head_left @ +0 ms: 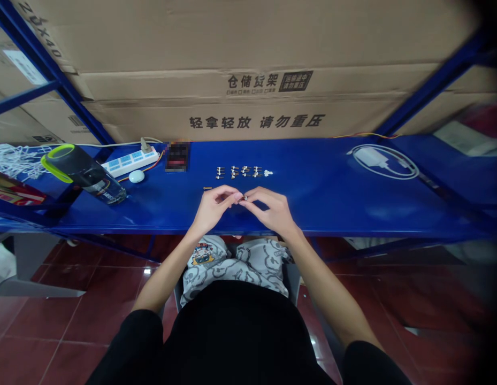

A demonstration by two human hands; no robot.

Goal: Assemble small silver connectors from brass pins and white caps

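My left hand (pixel 218 206) and my right hand (pixel 272 208) meet above the front part of the blue shelf (pixel 332 208). Fingertips of both are pinched on one small part with dark and white ends (pixel 243 198); its exact kind is too small to tell. Just beyond my hands lie several small white-and-brown parts (pixel 234 172), set out in short columns. A little cluster of white pieces (pixel 268 173) sits at the right end of these columns. Near my left hand rests a tiny brass-coloured piece (pixel 207 188).
At the left stand a dark bottle (pixel 90 174) with a yellow-green loop, a white power strip (pixel 131 162) and a round white object (pixel 136 176). A dark box (pixel 177 156) is at the back. To the right lies a charger with coiled cable (pixel 371 157). Large cartons (pixel 152 85) wall the rear.
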